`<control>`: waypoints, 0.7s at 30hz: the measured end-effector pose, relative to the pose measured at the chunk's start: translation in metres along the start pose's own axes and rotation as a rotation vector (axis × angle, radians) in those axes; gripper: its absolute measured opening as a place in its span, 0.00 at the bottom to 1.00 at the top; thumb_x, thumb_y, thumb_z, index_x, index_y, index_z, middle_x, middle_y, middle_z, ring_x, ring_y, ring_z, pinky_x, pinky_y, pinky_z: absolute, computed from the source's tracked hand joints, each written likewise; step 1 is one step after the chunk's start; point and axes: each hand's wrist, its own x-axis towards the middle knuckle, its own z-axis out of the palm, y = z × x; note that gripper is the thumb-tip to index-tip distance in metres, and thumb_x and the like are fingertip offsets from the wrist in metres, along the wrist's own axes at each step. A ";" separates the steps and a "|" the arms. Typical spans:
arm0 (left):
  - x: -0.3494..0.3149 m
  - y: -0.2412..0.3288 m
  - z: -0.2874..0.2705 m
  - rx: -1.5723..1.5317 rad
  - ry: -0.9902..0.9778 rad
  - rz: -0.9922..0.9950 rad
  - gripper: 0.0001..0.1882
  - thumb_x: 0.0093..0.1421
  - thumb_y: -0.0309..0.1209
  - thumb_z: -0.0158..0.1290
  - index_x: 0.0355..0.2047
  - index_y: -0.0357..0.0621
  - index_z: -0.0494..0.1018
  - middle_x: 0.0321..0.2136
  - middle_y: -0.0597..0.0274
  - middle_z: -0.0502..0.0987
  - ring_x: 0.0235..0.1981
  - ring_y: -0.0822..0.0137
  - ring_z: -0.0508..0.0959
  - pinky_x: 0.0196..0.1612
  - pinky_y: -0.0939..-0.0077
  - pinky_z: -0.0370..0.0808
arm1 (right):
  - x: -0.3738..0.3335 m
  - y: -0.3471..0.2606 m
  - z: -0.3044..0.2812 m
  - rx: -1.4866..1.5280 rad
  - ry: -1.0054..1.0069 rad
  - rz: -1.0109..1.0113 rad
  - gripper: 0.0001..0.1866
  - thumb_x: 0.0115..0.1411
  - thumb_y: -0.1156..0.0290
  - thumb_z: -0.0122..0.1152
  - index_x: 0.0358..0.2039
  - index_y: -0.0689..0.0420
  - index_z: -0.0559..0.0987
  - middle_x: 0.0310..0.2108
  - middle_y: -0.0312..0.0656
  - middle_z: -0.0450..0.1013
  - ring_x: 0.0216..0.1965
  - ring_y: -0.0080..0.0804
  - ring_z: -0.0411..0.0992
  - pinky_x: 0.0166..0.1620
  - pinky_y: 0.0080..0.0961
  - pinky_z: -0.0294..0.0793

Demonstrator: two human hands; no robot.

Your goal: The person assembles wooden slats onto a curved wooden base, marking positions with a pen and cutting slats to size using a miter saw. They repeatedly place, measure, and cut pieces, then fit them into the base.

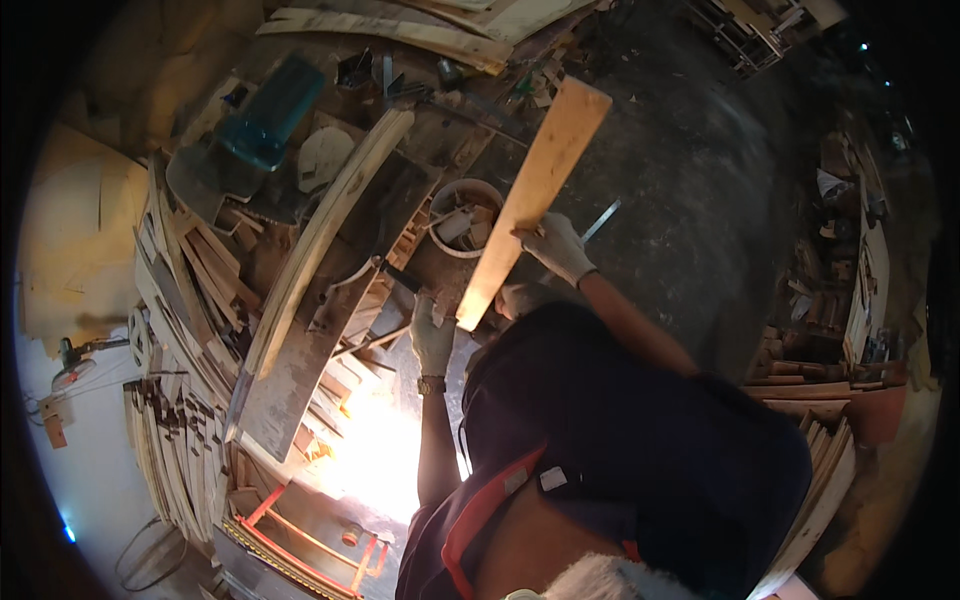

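Note:
My right hand point(556, 246), in a pale work glove, grips a long light wooden plank point(537, 186) at its middle. The plank slants from upper right down to lower left, held over a cluttered workbench point(440, 130). My left hand point(432, 334), also gloved and with a watch on the wrist, is just left of the plank's lower end. A dark tool handle point(399, 277) lies right above its fingers; whether the hand holds it is unclear.
A white bucket of wood scraps point(462, 192) stands behind the plank. A long curved board point(322, 240) leans at the left, above stacked slats point(175, 430). A teal container point(270, 108) sits far back. More timber stacks point(835, 330) at the right; a red metal frame point(300, 540) below.

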 end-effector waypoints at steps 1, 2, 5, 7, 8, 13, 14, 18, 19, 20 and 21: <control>-0.001 0.002 0.004 0.073 -0.034 -0.074 0.23 0.57 0.35 0.66 0.51 0.40 0.77 0.44 0.43 0.78 0.50 0.42 0.78 0.52 0.58 0.74 | 0.000 0.003 -0.005 -0.018 -0.014 0.112 0.21 0.58 0.58 0.69 0.45 0.61 0.84 0.41 0.53 0.83 0.44 0.47 0.82 0.45 0.38 0.79; -0.001 0.005 0.010 0.084 0.001 0.039 0.22 0.57 0.35 0.66 0.50 0.39 0.77 0.42 0.43 0.78 0.47 0.43 0.79 0.50 0.59 0.75 | -0.003 0.007 -0.012 0.044 -0.020 0.199 0.20 0.58 0.58 0.69 0.46 0.59 0.85 0.41 0.53 0.83 0.45 0.46 0.82 0.46 0.38 0.79; 0.004 0.020 0.029 0.031 -0.044 -0.072 0.22 0.58 0.36 0.66 0.50 0.40 0.78 0.42 0.48 0.80 0.47 0.49 0.81 0.50 0.62 0.76 | -0.003 0.025 -0.030 0.018 0.076 0.250 0.18 0.59 0.62 0.68 0.47 0.56 0.85 0.41 0.51 0.82 0.44 0.46 0.82 0.46 0.39 0.79; 0.014 0.036 0.047 -0.035 -0.081 -0.047 0.22 0.58 0.36 0.66 0.50 0.41 0.78 0.43 0.51 0.82 0.48 0.54 0.82 0.50 0.63 0.76 | 0.003 0.043 -0.040 0.088 0.144 0.279 0.17 0.58 0.64 0.67 0.47 0.54 0.85 0.41 0.49 0.82 0.44 0.46 0.81 0.46 0.40 0.79; 0.021 0.045 0.056 -0.026 -0.107 -0.044 0.22 0.58 0.35 0.66 0.51 0.41 0.78 0.44 0.52 0.82 0.49 0.55 0.82 0.50 0.64 0.76 | 0.007 0.054 -0.046 -0.010 0.176 0.251 0.16 0.58 0.64 0.67 0.46 0.54 0.85 0.41 0.48 0.81 0.44 0.47 0.81 0.46 0.41 0.78; 0.090 0.097 0.119 0.045 -0.202 0.037 0.24 0.57 0.31 0.65 0.53 0.41 0.76 0.46 0.50 0.82 0.49 0.59 0.83 0.48 0.66 0.78 | 0.048 0.120 -0.094 -0.241 0.355 -0.019 0.12 0.60 0.62 0.67 0.42 0.52 0.83 0.40 0.42 0.79 0.46 0.47 0.77 0.47 0.43 0.77; 0.106 0.107 0.135 0.057 -0.196 0.123 0.24 0.57 0.31 0.65 0.54 0.41 0.76 0.46 0.49 0.82 0.49 0.59 0.83 0.47 0.66 0.78 | 0.055 0.132 -0.109 -0.267 0.339 0.000 0.12 0.60 0.61 0.67 0.42 0.53 0.82 0.41 0.42 0.79 0.46 0.47 0.77 0.47 0.44 0.77; 0.175 0.146 0.197 -0.060 -0.247 0.107 0.21 0.64 0.26 0.61 0.57 0.38 0.75 0.47 0.58 0.82 0.49 0.67 0.80 0.52 0.72 0.75 | 0.089 0.162 -0.175 -0.312 0.217 0.089 0.13 0.63 0.59 0.64 0.42 0.54 0.81 0.39 0.45 0.79 0.44 0.48 0.78 0.46 0.45 0.76; 0.186 0.156 0.212 -0.084 -0.247 0.095 0.21 0.64 0.26 0.61 0.58 0.37 0.75 0.47 0.58 0.82 0.49 0.67 0.80 0.52 0.72 0.76 | 0.099 0.168 -0.191 -0.300 0.201 0.113 0.13 0.64 0.59 0.63 0.41 0.54 0.81 0.38 0.45 0.80 0.43 0.49 0.78 0.45 0.45 0.76; 0.196 0.166 0.228 -0.111 -0.244 0.085 0.21 0.65 0.27 0.60 0.58 0.37 0.74 0.47 0.58 0.82 0.49 0.68 0.80 0.52 0.73 0.76 | 0.109 0.174 -0.210 -0.283 0.204 0.098 0.13 0.65 0.58 0.62 0.41 0.55 0.81 0.38 0.46 0.80 0.42 0.49 0.78 0.45 0.46 0.76; 0.205 0.176 0.243 -0.138 -0.239 0.074 0.21 0.66 0.27 0.60 0.58 0.36 0.74 0.47 0.58 0.82 0.49 0.68 0.80 0.52 0.73 0.76 | 0.119 0.180 -0.225 -0.263 0.197 0.091 0.13 0.65 0.59 0.63 0.41 0.56 0.81 0.34 0.48 0.80 0.38 0.51 0.78 0.43 0.47 0.76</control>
